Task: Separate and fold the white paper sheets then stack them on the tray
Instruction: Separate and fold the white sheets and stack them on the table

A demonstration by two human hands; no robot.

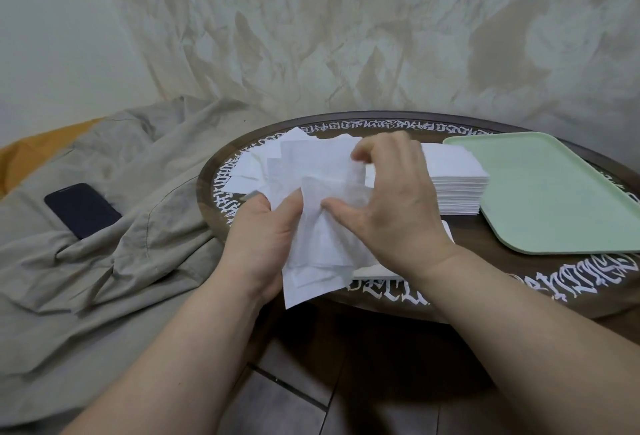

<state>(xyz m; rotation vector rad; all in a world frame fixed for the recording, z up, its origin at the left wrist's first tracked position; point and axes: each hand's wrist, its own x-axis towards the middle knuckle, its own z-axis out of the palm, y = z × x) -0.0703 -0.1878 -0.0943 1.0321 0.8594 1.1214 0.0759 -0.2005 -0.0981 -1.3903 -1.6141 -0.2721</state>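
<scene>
White thin paper sheets (322, 223), soft and slightly translucent, were the matter in hand, and in the one head view a small bunch of them was held up over the near edge of the round dark wooden bench (408, 299) with white lettering round its rim. The left hand (263, 237) gripped the bunch from the left, thumb across the front and fingers curled behind, seemingly to steady it while a layer was worked loose. The right hand (391, 199) came in from the right with its back to the camera, its thumb pressed on the middle of the sheets and its curled fingers pinching the upper edge, a hold that looked meant to peel one sheet away from the others. Both forearms reached forward from the bottom of the frame, wrists bent slightly inward toward each other. Behind the hands a loose scatter of white sheets (252, 167) lay on the bench, and a neat thick stack of white sheets (457, 188) stood just beside the pale green plastic tray (554, 199), which held no paper that I could see, so the stacking appeared not yet begun. Off to the left a dark phone (81, 209) rested on crumpled grey-beige cloth (114, 261).
</scene>
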